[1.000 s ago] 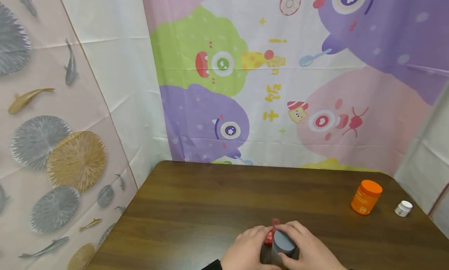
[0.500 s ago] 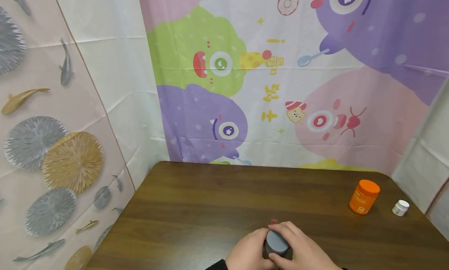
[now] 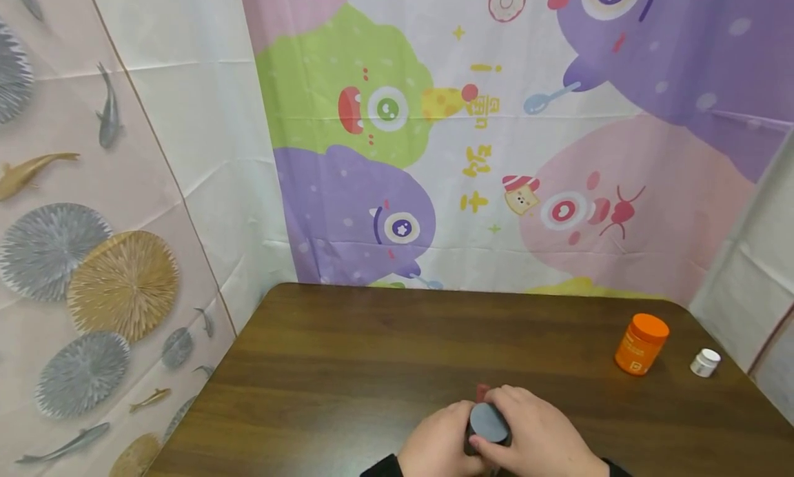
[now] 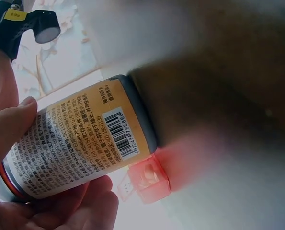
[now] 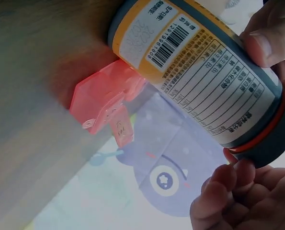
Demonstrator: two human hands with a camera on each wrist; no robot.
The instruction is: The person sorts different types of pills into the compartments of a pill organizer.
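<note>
A supplement bottle with a dark grey cap [image 3: 489, 422] stands upright near the table's front edge, between both hands. Its orange and white label [image 4: 80, 139] carries dense print and a barcode. My left hand [image 3: 437, 441] grips the bottle's body, thumb on the label in the left wrist view. From the other side my right hand [image 3: 540, 432] holds the cap end, with curled fingers [image 5: 223, 184] against the dark cap in the right wrist view. Behind the bottle lies a translucent red pill box [image 5: 96, 100], a lid flap raised; the head view shows only a sliver of it.
An orange jar [image 3: 642, 344] stands toward the right of the brown table [image 3: 347, 353]. Beside it, nearer the right edge, is a small white bottle [image 3: 705, 362]. Printed cloths [image 3: 372, 215] hang behind and to the left.
The bottle has shifted slightly left, now covering more of the red pill box. The left hand has closed in on the bottle, and the right hand's fingers have moved round the cap.
</note>
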